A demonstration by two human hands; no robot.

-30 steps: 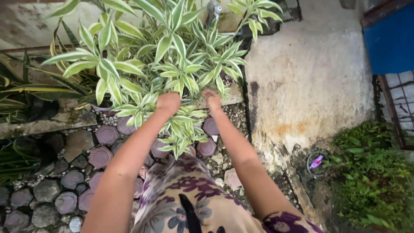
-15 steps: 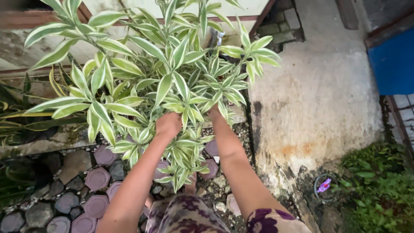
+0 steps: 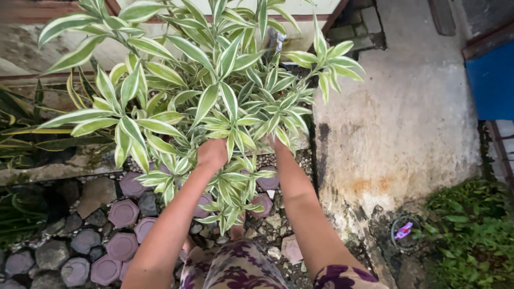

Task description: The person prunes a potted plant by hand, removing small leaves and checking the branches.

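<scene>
Paving stones (image 3: 123,213) below; both hands (image 3: 212,153) buried in striped-leaf plant (image 3: 214,96), grip unclear.

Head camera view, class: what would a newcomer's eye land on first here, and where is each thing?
First comes the big plant with green-and-white striped leaves, filling the upper left and middle. Both bare arms reach up into it: the left hand is at its lower leaves, and the right hand is mostly hidden among them. Below lie purple hexagonal paving stones, and at the right edge stands a bright blue panel.
</scene>
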